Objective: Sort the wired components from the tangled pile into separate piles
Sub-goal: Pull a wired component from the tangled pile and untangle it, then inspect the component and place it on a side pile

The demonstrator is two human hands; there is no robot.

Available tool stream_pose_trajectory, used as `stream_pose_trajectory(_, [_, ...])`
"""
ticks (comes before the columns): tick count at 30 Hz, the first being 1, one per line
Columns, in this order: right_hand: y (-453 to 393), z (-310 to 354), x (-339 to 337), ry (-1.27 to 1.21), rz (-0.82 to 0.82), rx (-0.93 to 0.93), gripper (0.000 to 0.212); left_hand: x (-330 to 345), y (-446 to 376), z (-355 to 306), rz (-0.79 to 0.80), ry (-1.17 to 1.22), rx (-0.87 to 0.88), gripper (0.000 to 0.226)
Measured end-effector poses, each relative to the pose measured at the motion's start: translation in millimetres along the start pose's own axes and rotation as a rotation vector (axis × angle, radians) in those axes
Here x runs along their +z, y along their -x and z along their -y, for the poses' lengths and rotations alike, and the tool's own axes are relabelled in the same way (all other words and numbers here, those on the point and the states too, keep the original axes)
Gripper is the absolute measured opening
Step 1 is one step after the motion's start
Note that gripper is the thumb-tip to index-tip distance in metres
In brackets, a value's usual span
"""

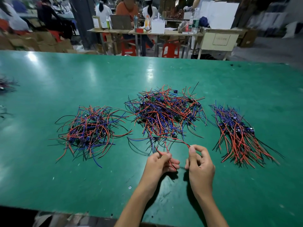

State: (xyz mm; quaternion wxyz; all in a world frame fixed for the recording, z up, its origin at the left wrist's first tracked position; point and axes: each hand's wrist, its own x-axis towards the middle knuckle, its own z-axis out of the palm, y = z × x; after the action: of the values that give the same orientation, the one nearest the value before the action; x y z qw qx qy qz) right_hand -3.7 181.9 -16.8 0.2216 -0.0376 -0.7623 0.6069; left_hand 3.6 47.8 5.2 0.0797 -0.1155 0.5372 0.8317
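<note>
Red wires (165, 149) were pinched by the left hand (158, 167) and right hand (199, 163). 3 piles were laid on the green table (65, 185): tangled pile (167, 112), left pile (90, 130), right pile (237, 133).

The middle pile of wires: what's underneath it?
The middle pile lies on the green table, which shows all around it. The wires are too dense to see whether anything else lies beneath.
</note>
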Motion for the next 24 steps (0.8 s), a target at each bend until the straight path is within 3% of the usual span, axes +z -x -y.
stream_pose_trajectory(7, [-0.3,1.7,1.1,0.006,-0.060,0.016,0.009,5.7,16.4,14.9,-0.145,-0.277,0.181,0.013])
stream_pose_trajectory(10, [-0.5,4.9,-0.2,-0.039,-0.105,0.020,0.010,6.3,18.5,16.0,-0.135,-0.379,0.242,0.015])
stream_pose_trajectory(14, [0.1,5.5,-1.0,-0.076,-0.116,0.014,0.012,2.1,17.8,13.8,-0.069,-0.346,0.214,0.027])
stream_pose_trajectory(18, [1.3,7.7,-0.2,-0.063,0.052,-0.005,0.025,2.2,16.7,16.7,-0.076,-0.393,0.237,0.032])
stream_pose_trajectory(24, [10.2,10.8,3.2,0.215,0.309,-0.243,0.020,2.5,13.4,21.0,-0.108,-0.393,0.256,0.045])
